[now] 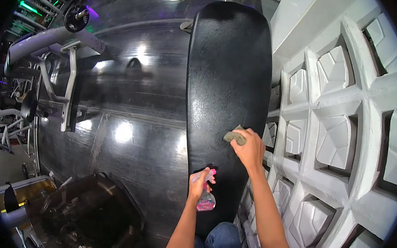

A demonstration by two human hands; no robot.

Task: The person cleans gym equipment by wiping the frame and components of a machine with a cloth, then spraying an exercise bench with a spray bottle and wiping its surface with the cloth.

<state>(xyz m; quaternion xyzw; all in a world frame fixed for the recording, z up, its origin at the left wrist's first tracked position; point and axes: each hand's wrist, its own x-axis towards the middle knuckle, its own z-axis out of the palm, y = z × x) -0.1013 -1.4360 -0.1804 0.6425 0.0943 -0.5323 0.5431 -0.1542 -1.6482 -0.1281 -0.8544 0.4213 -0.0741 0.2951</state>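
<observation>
A long black padded bench (226, 66) stretches away from me, its surface shiny in patches. My left hand (200, 183) is wrapped round the neck of a spray bottle (206, 202), which is clear with a pink nozzle and a pink label. The bottle is over the near left part of the bench. Bunched in my right hand (250, 147) is an olive-green cloth (235, 137), at the bench's surface right of the middle. The fingers partly hide the cloth.
A white wall with recessed geometric blocks (336, 146) runs close along the right. Grey-framed gym equipment (70, 73) stands at the upper left on a dark, glossy floor (149, 146). A dark brown, hollow-looking object (85, 215) is at the lower left.
</observation>
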